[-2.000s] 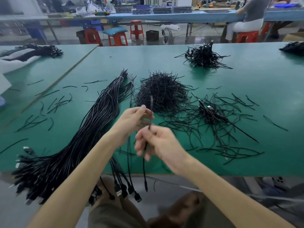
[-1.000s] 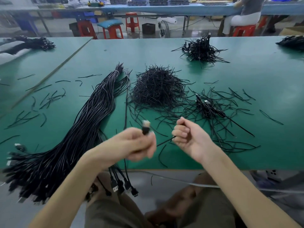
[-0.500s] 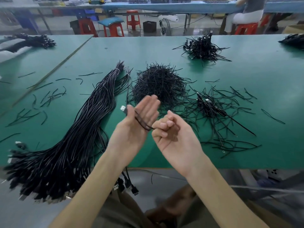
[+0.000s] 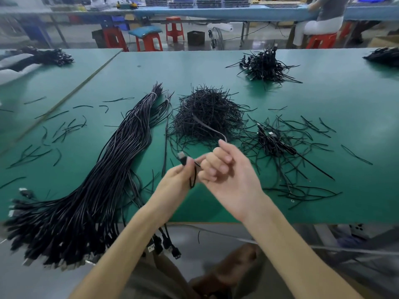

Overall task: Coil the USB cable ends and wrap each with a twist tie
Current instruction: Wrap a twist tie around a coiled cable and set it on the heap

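My left hand (image 4: 174, 180) pinches a small coil of black USB cable (image 4: 192, 178) above the table's front edge, and the plug end (image 4: 182, 157) sticks up from my fingers. Close beside it, my right hand (image 4: 224, 171) grips a black twist tie (image 4: 207, 126) that arcs up and back over the mound of twist ties (image 4: 207, 113). A thick bundle of black USB cables (image 4: 103, 180) lies to the left, its plugs hanging over the table edge. Finished coils lie in a small pile (image 4: 274, 141) to the right.
The green table (image 4: 313, 100) carries loose ties scattered left (image 4: 54, 134) and right, and another heap of cables (image 4: 265, 65) at the back. More cables sit far left (image 4: 43, 57) and far right (image 4: 384, 57). Red stools and a seated person (image 4: 319, 20) are beyond.
My left hand closed from flat and open onto the coil with the plug end up. My right hand now holds a twist tie beside the coil.
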The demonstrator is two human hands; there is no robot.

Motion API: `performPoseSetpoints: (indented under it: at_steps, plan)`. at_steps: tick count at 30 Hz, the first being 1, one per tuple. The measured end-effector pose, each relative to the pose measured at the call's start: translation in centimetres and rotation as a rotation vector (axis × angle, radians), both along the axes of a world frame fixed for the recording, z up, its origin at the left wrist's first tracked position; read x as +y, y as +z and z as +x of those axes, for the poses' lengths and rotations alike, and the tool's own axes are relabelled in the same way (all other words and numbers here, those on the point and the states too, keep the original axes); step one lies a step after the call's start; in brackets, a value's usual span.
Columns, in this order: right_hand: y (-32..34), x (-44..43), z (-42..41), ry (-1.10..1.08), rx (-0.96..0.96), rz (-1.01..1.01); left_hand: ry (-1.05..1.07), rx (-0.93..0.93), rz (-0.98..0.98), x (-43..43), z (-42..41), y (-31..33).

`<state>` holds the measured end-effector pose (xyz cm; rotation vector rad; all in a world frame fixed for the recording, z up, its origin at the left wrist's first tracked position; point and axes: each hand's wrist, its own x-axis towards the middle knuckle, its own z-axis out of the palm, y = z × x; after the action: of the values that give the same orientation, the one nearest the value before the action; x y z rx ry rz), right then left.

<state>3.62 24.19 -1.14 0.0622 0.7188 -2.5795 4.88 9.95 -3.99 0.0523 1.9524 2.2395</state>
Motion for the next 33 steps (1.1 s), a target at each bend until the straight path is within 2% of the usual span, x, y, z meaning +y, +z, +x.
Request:
performPoseSetpoints:
  at_steps: [2, 5, 7, 8, 9, 12, 13, 15, 16, 17, 19, 21, 23, 24, 26, 28, 31, 33]
  plan:
    - [-0.7, -0.8, 1.1, 0.025, -0.025, -0.065, 0.043, -0.107, 0.434, 0.6, -0.4, 0.5]
    - [-2.3, -0.7, 2.2, 0.01, -0.153, -0.17, 0.144, -0.234, 0.979, -0.1, -1.0, 1.5]
    - [-3.3, 0.1, 2.4, -0.023, -0.245, -0.201, 0.119, -0.236, 1.122, -1.4, -1.0, 2.5]
    - [-3.5, 0.6, 2.1, -0.052, -0.28, -0.201, 0.066, -0.216, 1.067, -2.0, -0.8, 2.9]
    - [-3.6, 1.2, 1.6, -0.087, -0.297, -0.179, -0.013, -0.168, 0.879, -2.4, -0.6, 3.1]
    - [-2.3, 2.6, -0.6, -0.142, -0.234, -0.035, -0.333, 0.042, -0.051, -3.1, 0.7, 2.5]
    - [-1.7, 2.8, -1.1, -0.133, -0.198, 0.002, -0.394, 0.084, -0.293, -2.8, 0.9, 2.0]
    - [-0.7, 2.5, -1.4, -0.092, -0.116, 0.034, -0.33, 0.126, -0.52, -1.7, 1.0, 1.1]
    - [-0.3, 2.0, -1.2, -0.071, -0.074, 0.027, -0.228, 0.121, -0.524, -1.1, 1.0, 0.6]
    - [0.1, 1.5, -0.8, -0.056, -0.039, 0.007, -0.109, 0.078, -0.431, -0.6, 0.8, 0.1]
    - [0.5, 0.5, 0.4, -0.021, 0.016, -0.065, 0.069, -0.08, 0.011, 0.4, 0.3, -0.5]
    - [0.3, -0.6, 2.0, 0.032, 0.048, -0.121, 0.132, -0.229, 0.518, 0.4, -0.7, -0.2]
    - [-0.7, -1.5, 3.6, 0.087, 0.029, -0.125, 0.158, -0.307, 0.835, -0.2, -1.1, 0.6]
    - [-1.4, -1.8, 4.3, 0.096, -0.01, -0.13, 0.164, -0.311, 0.912, -0.6, -1.2, 1.0]
    - [-2.8, -1.9, 4.9, 0.064, -0.119, -0.147, 0.156, -0.298, 0.893, -1.2, -1.1, 1.7]
    - [-3.8, -1.6, 4.9, 0.013, -0.143, -0.048, 0.143, -0.252, 0.745, -1.6, -0.6, 2.2]
    - [-4.1, -0.7, 4.5, -0.054, 0.031, 0.396, 0.126, -0.145, 0.555, -1.7, -0.2, 2.1]
    - [-3.5, 0.3, 4.3, -0.094, 0.288, 0.777, 0.096, -0.084, 0.495, -1.7, 0.0, 1.7]
